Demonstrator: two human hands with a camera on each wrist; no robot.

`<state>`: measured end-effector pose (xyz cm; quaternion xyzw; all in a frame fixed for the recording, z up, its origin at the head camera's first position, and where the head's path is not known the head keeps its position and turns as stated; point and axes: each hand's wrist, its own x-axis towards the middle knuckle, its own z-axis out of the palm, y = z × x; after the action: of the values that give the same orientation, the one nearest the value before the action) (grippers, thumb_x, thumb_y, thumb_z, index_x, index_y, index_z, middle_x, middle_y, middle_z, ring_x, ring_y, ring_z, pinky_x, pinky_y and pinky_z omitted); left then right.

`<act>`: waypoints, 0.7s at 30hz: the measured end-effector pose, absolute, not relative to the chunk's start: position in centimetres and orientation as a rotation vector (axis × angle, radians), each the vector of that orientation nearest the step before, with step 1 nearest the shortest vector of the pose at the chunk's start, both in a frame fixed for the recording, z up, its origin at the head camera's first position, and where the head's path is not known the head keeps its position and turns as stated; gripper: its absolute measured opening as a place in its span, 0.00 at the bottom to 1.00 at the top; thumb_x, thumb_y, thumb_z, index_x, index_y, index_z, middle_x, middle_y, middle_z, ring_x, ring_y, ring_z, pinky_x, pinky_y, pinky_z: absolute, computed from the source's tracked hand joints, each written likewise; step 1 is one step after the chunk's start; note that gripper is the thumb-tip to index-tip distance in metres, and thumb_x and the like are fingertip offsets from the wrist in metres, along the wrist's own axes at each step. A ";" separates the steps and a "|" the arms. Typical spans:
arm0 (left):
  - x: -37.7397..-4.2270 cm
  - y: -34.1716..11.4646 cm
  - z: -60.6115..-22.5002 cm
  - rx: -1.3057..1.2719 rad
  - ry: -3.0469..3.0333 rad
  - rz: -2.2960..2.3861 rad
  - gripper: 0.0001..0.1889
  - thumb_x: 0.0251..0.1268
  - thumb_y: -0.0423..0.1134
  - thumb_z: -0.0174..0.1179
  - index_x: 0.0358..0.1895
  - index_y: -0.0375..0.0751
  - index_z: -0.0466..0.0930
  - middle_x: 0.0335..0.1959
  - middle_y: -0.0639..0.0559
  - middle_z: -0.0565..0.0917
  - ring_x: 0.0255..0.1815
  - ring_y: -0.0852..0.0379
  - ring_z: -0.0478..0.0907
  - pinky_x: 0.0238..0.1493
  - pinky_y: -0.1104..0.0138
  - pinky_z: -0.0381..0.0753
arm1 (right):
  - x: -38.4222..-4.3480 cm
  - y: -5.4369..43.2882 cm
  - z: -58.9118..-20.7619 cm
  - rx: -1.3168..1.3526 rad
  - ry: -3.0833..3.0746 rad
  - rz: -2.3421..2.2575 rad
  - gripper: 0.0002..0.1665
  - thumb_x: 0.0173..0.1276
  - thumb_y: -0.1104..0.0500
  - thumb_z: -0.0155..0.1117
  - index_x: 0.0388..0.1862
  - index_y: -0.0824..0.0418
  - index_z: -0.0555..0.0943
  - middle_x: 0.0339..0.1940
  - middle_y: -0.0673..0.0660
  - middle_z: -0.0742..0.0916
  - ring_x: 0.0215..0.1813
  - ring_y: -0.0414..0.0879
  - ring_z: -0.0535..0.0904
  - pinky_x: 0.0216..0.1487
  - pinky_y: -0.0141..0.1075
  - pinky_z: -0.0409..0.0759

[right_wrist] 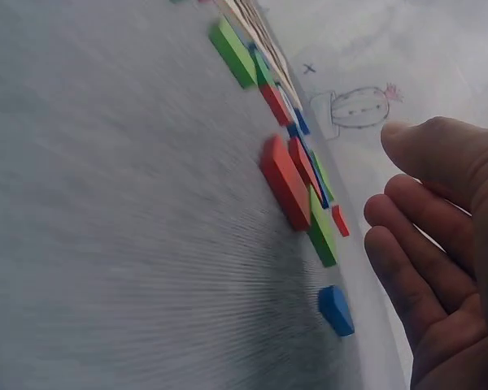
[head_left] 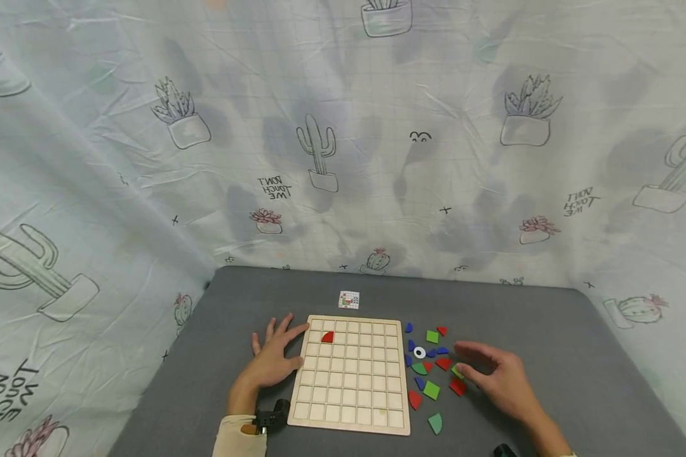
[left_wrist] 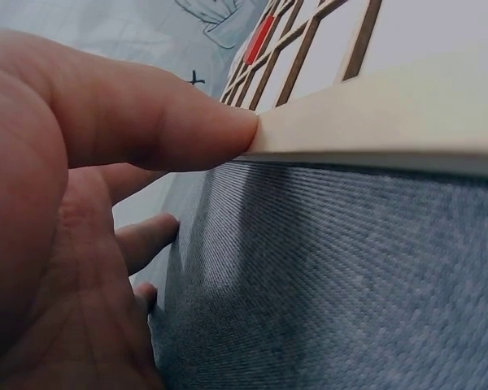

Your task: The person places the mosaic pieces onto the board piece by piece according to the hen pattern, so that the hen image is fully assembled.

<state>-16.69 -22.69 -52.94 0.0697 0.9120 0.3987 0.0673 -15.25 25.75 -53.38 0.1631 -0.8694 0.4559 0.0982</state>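
A pale wooden square board [head_left: 350,374], grooved into a grid, lies on a grey cloth-covered desk [head_left: 177,406]. A flat red quarter-circle piece [head_left: 328,337] sits in its second row from the far edge, second column from the left edge.

The left hand [head_left: 274,362] is beside the board's left edge, released rather than clenched — its fingers spread, thumb and index finger touching that edge. A cream sleeve [head_left: 240,437] and a black wrist device [head_left: 271,417] show below it.

The right hand [head_left: 494,377] is released too, fingers loosely curved and apart from the thumb, its grasp empty. It hovers over loose flat pieces off the board's right edge; in the head view its thumb partly covers a light green square piece [head_left: 457,372]. A red square piece [head_left: 457,386] is just beside that one.

Between this hand and the board lie more blue, red and green pieces, among them a white round piece with a dark centre [head_left: 420,352]. A dark green quarter-circle piece [head_left: 436,423] lies nearest the viewer, by the board's near right corner.

Beyond the board's far edge is a small printed card [head_left: 349,299]. Behind the desk's far edge hangs a white cloth [head_left: 366,158] — printed with potted cacti.
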 end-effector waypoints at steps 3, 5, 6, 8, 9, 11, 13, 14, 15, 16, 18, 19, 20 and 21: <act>-16.7 -22.7 -52.9 0.206 2.750 1.205 0.37 0.67 0.30 0.69 0.81 0.47 0.75 0.91 0.33 0.53 0.91 0.24 0.32 0.77 0.24 0.16 | -16.6 25.9 -53.4 0.469 -2.602 1.270 0.22 0.68 0.58 0.82 0.60 0.56 0.91 0.52 0.54 0.96 0.52 0.40 0.93 0.50 0.28 0.89; -16.7 -22.6 -53.0 0.202 2.750 1.206 0.37 0.66 0.30 0.69 0.81 0.47 0.75 0.91 0.33 0.53 0.91 0.24 0.33 0.77 0.24 0.16 | -17.5 26.0 -53.5 0.454 -2.629 1.229 0.22 0.69 0.57 0.82 0.61 0.56 0.91 0.53 0.52 0.95 0.53 0.42 0.93 0.50 0.29 0.89; -16.7 -22.6 -52.9 0.200 2.750 1.206 0.37 0.66 0.30 0.69 0.81 0.47 0.75 0.90 0.33 0.53 0.91 0.24 0.33 0.77 0.24 0.16 | -17.9 26.0 -53.6 0.445 -2.643 1.217 0.22 0.69 0.56 0.82 0.61 0.55 0.91 0.53 0.52 0.95 0.53 0.43 0.93 0.50 0.30 0.89; -16.7 -22.6 -52.9 0.196 2.751 1.204 0.37 0.66 0.30 0.69 0.81 0.47 0.75 0.90 0.33 0.53 0.91 0.24 0.33 0.77 0.24 0.16 | -18.7 26.0 -53.7 0.433 -2.669 1.196 0.23 0.69 0.55 0.82 0.61 0.55 0.91 0.54 0.52 0.95 0.53 0.44 0.93 0.51 0.31 0.90; -16.7 -22.6 -52.9 0.195 2.749 1.203 0.37 0.66 0.30 0.69 0.81 0.47 0.75 0.90 0.33 0.53 0.91 0.24 0.33 0.77 0.24 0.16 | -19.1 26.0 -53.8 0.430 -2.683 1.189 0.23 0.69 0.55 0.82 0.62 0.56 0.90 0.54 0.52 0.95 0.53 0.45 0.93 0.51 0.32 0.89; -16.7 -22.6 -52.9 0.192 2.745 1.202 0.37 0.66 0.30 0.68 0.81 0.47 0.75 0.91 0.33 0.53 0.91 0.24 0.32 0.77 0.24 0.16 | -19.7 26.0 -54.1 0.421 -2.701 1.175 0.23 0.69 0.55 0.82 0.61 0.56 0.90 0.54 0.52 0.95 0.53 0.45 0.93 0.51 0.31 0.89; -16.7 -22.6 -52.9 0.190 2.739 1.207 0.38 0.66 0.30 0.68 0.81 0.47 0.75 0.91 0.33 0.53 0.91 0.24 0.32 0.77 0.23 0.16 | -20.3 26.0 -54.2 0.420 -2.706 1.159 0.23 0.69 0.56 0.82 0.61 0.57 0.90 0.54 0.53 0.95 0.53 0.46 0.94 0.52 0.32 0.89; -16.7 -22.6 -52.9 0.189 2.735 1.210 0.38 0.66 0.30 0.68 0.81 0.47 0.75 0.91 0.33 0.53 0.91 0.24 0.32 0.77 0.24 0.16 | -20.6 25.9 -54.3 0.426 -2.707 1.143 0.22 0.69 0.56 0.82 0.61 0.57 0.90 0.54 0.53 0.95 0.53 0.47 0.94 0.52 0.32 0.89; -16.7 -22.6 -52.8 0.187 2.732 1.211 0.38 0.66 0.30 0.68 0.81 0.47 0.75 0.91 0.33 0.52 0.91 0.24 0.32 0.77 0.24 0.16 | -20.8 25.8 -54.4 0.431 -2.705 1.130 0.22 0.69 0.57 0.82 0.61 0.58 0.90 0.54 0.54 0.95 0.53 0.48 0.94 0.52 0.33 0.90; -16.7 -22.6 -52.8 0.185 2.730 1.211 0.38 0.67 0.30 0.68 0.81 0.47 0.75 0.91 0.33 0.52 0.91 0.24 0.32 0.77 0.24 0.15 | -21.0 25.7 -54.4 0.440 -2.700 1.116 0.22 0.69 0.57 0.82 0.61 0.58 0.90 0.54 0.54 0.95 0.52 0.49 0.94 0.52 0.35 0.90; -16.7 -22.6 -52.7 0.186 2.726 1.215 0.37 0.67 0.30 0.68 0.81 0.47 0.75 0.91 0.34 0.52 0.91 0.24 0.31 0.77 0.24 0.15 | -21.3 25.5 -54.5 0.466 -2.687 1.090 0.22 0.69 0.58 0.82 0.61 0.59 0.90 0.54 0.55 0.95 0.52 0.51 0.94 0.52 0.38 0.91; -16.7 -22.7 -52.7 0.189 2.726 1.217 0.37 0.67 0.30 0.68 0.81 0.47 0.75 0.91 0.33 0.52 0.91 0.24 0.31 0.76 0.24 0.15 | -21.4 25.4 -54.5 0.478 -2.684 1.078 0.22 0.69 0.59 0.81 0.61 0.59 0.90 0.53 0.55 0.95 0.52 0.52 0.94 0.52 0.40 0.91; -16.7 -22.7 -52.7 0.190 2.726 1.216 0.37 0.67 0.30 0.68 0.81 0.47 0.75 0.91 0.33 0.52 0.91 0.24 0.31 0.76 0.24 0.15 | -21.6 25.3 -54.5 0.491 -2.682 1.070 0.22 0.69 0.59 0.81 0.61 0.59 0.90 0.53 0.55 0.95 0.52 0.53 0.93 0.52 0.41 0.91; -16.7 -22.7 -52.7 0.190 2.727 1.216 0.37 0.67 0.30 0.68 0.81 0.47 0.75 0.91 0.33 0.52 0.91 0.24 0.31 0.76 0.24 0.15 | -21.7 25.1 -54.5 0.499 -2.680 1.067 0.22 0.69 0.59 0.81 0.61 0.59 0.90 0.53 0.55 0.95 0.51 0.53 0.94 0.51 0.42 0.92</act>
<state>-16.67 -22.68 -52.69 0.0635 0.9089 0.4054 0.0749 -21.70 25.14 -54.54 0.1694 -0.9103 0.3624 0.1068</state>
